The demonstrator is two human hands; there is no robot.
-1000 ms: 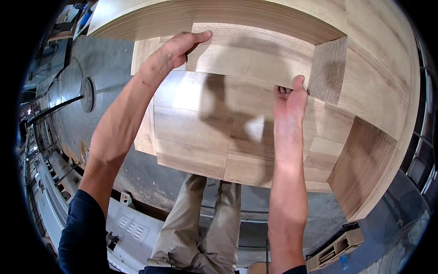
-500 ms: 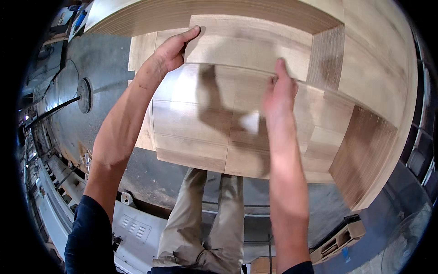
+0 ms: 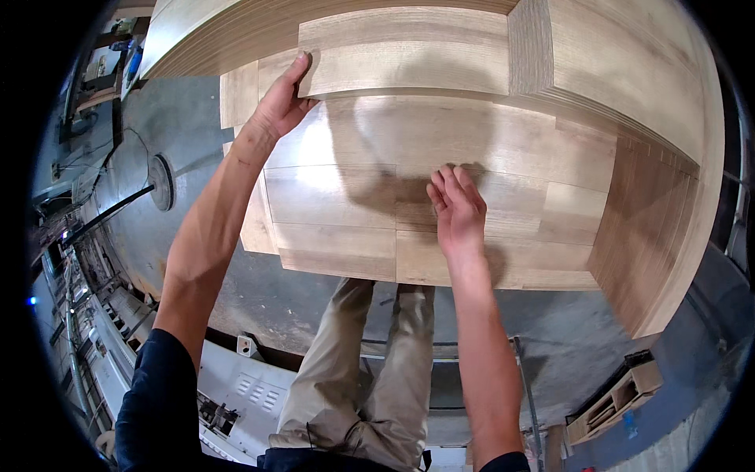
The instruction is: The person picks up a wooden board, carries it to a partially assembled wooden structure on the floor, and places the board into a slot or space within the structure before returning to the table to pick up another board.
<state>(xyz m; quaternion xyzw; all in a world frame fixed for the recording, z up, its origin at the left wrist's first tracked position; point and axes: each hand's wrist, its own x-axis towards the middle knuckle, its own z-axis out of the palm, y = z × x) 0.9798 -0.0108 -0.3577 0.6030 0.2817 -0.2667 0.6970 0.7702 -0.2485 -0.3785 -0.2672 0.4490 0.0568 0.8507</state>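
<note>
A light wood-grain plank lies at the far side of several boards laid edge to edge as a flat surface. My left hand grips the plank's left end, thumb on top and fingers at its near edge. Lower and to the right, my right hand hovers over the laid boards with its fingers loosely bent and nothing seen in them. Its thumb is hard to make out. Shadows of my arms and head fall across the boards.
Stacked planks stand at the far left and at the right, their layered edges facing the boards. A round dark base with a rod is on the grey floor to the left. White machinery sits by my legs; a wooden pallet lies lower right.
My right hand has let go of the plank's right part and drawn back toward me, over the boards. The plank now lies farther away, its right end by the stack; my left hand still grips it.
</note>
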